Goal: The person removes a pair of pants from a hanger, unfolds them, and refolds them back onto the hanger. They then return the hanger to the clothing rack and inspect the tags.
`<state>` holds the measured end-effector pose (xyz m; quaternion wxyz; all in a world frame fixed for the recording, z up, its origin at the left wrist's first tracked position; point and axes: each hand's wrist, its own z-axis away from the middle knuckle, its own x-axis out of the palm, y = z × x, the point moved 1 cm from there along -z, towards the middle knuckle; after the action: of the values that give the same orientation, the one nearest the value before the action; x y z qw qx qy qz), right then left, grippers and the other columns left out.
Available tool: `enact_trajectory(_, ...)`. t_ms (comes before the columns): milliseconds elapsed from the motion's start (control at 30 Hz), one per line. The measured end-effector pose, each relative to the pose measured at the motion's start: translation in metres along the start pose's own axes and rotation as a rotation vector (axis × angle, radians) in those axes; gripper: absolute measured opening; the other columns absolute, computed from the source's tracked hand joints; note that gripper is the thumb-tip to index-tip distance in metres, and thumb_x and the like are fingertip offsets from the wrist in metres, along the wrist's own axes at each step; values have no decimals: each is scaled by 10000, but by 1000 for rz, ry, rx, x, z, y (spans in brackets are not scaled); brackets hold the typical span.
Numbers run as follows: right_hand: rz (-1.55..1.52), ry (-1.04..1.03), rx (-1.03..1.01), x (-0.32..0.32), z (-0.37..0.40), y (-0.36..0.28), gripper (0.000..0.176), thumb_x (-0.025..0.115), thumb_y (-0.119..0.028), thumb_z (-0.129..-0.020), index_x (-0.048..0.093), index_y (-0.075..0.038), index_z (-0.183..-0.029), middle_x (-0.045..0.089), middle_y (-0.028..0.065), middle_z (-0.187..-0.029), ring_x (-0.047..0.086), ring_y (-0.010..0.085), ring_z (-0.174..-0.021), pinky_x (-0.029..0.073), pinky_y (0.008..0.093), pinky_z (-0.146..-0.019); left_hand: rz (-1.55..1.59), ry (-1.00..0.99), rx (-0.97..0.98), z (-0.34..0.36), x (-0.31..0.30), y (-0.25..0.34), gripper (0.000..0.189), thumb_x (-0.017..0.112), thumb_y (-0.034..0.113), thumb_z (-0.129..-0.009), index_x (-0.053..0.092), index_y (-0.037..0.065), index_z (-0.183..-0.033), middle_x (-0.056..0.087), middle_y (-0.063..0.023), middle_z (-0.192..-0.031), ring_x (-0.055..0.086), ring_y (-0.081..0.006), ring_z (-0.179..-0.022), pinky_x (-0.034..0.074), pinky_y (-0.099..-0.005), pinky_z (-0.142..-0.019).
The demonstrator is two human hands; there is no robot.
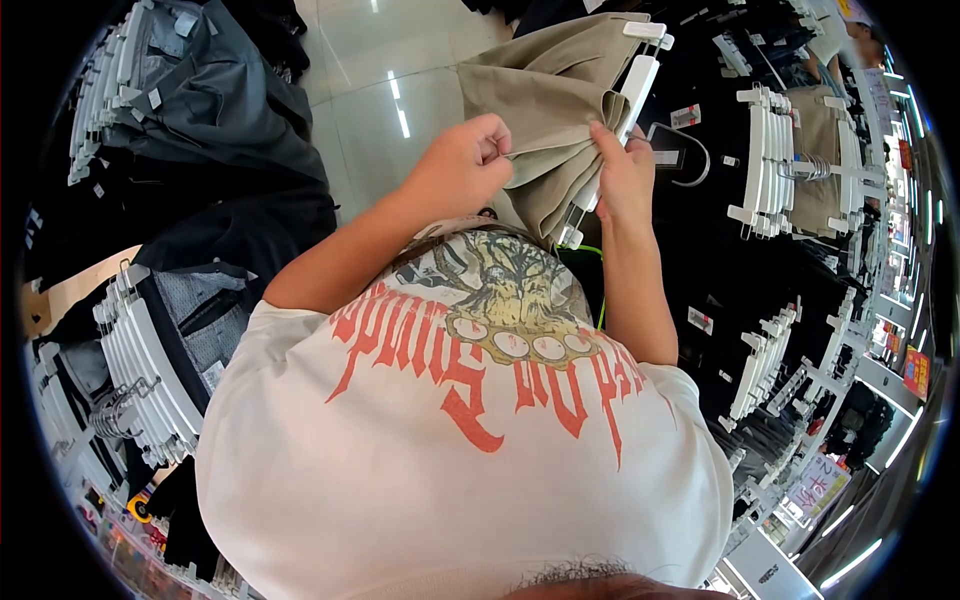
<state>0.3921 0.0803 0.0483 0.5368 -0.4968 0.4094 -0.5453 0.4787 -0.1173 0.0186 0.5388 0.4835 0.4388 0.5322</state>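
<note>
Khaki trousers [540, 90] hang from a white clip hanger [638, 85] in front of my chest, their cloth falling in folds toward the left. My right hand [628, 178] grips the hanger's bar near its middle, with the thumb pressed on the gathered cloth. The metal hook [700, 165] points away to the right. My left hand [468, 162] is closed with curled fingers at the trousers' near-left edge. It seems to pinch the fabric there, though the fingertips are partly hidden.
Racks of dark garments on white hangers [768, 165] stand on the right. To the left hang grey trousers [215, 100] and more hangers [150, 370]. Pale floor tiles [390, 60] show between the racks. A price sign [815, 487] is at lower right.
</note>
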Motion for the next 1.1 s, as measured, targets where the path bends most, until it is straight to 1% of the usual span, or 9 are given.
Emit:
enact_trajectory(67, -11, 3, -2, 1, 2, -1, 220, 673, -27, -898, 632, 59, -1096, 708, 132, -963, 681, 176, -792, 560, 302, -726, 246, -100, -151, -1, -4, 8, 112, 639, 48, -880, 529, 38, -903, 563, -8, -663, 557, -107, -553, 422, -286, -485)
enact_trajectory(267, -34, 22, -21, -1, 1, -2, 226, 669, -31, -900, 626, 60, -1102, 706, 138, -974, 681, 181, -803, 557, 298, -726, 164, 48, -173, -7, 2, -4, 212, 686, 198, -953, 515, 77, -926, 587, 7, -668, 564, -87, -562, 435, -245, -512)
enact_trajectory(367, -31, 33, -25, -3, 0, -1, 224, 665, -33, -902, 624, 59, -1102, 705, 141, -985, 682, 186, -817, 557, 302, -738, 238, 7, -171, -5, 5, -5, 255, 707, 236, -949, 512, 72, -946, 619, -11, -687, 579, -92, -579, 442, -248, -517)
enact_trajectory(567, -42, 43, -34, -1, -1, -1, 225, 656, -28, -907, 619, 56, -1113, 705, 139, -998, 682, 188, -834, 555, 311, -760, -183, -7, -35, 5, 13, -5, 346, 767, 266, -895, 519, 37, -970, 624, -45, -679, 553, -108, -566, 434, -273, -531)
enact_trajectory(667, -51, 43, -36, -1, -1, -1, 224, 652, -24, -910, 617, 53, -1116, 704, 136, -998, 681, 182, -834, 554, 308, -757, -339, 22, 105, 13, 18, 5, 311, 759, 208, -860, 531, 31, -976, 586, -45, -634, 538, -112, -557, 425, -293, -529)
enact_trajectory(767, -38, 32, -28, 0, -1, 2, 224, 651, -21, -910, 617, 50, -1119, 704, 128, -993, 678, 173, -831, 552, 303, -751, -471, -17, 129, 11, 16, 1, 259, 713, 128, -816, 536, 28, -977, 597, -89, -716, 585, -178, -631, 447, -334, -571)
enact_trajectory(867, -22, 1, -9, 5, 4, -2, 218, 652, -20, -910, 618, 43, -1116, 704, 118, -984, 674, 164, -821, 547, 297, -736, -594, 169, 475, 3, 17, 9, 260, 652, 82, -801, 558, 23, -1036, 613, -139, -852, 627, -278, -768, 498, -363, -672)
enact_trajectory(967, -23, -36, 4, 10, 7, 2, 209, 653, -21, -910, 619, 35, -1109, 703, 109, -980, 668, 155, -811, 537, 287, -722, -494, 179, 517, -11, 24, 24, 328, 640, 82, -819, 574, 6, -1131, 633, -184, -1033, 641, -354, -926, 525, -392, -809)
enact_trajectory(1100, -67, -108, -14, 18, 11, 4, 224, 663, -24, -912, 618, 22, -1126, 703, 91, -1015, 661, 144, -865, 526, 284, -763, -484, 106, 413, -24, 34, 26, 399, 615, 49, -842, 582, 2, -1237, 673, -199, -1100, 675, -348, -970, 542, -393, -838)
